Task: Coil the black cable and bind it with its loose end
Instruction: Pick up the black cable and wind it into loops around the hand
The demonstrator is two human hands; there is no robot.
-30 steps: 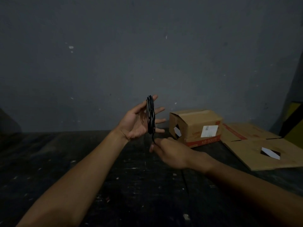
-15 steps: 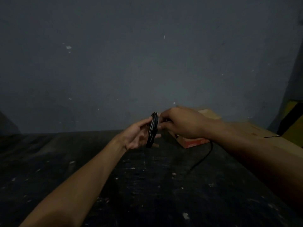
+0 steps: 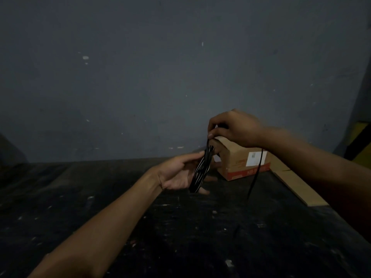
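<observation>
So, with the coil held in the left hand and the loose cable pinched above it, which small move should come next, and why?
Probably the right hand should bring the loose strand down around the black cable coil for another turn. The left hand holds the coil edge-on, the strand runs up from its top to the right fingers, and a long tail hangs free toward the dark table.

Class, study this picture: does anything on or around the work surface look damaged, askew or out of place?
Mildly, yes. Behind the hands, the cardboard box sits with its top flap open, and a flattened cardboard sheet lies askew beside it. The dark table is flecked with pale marks. The cable coil itself looks tidy.
</observation>
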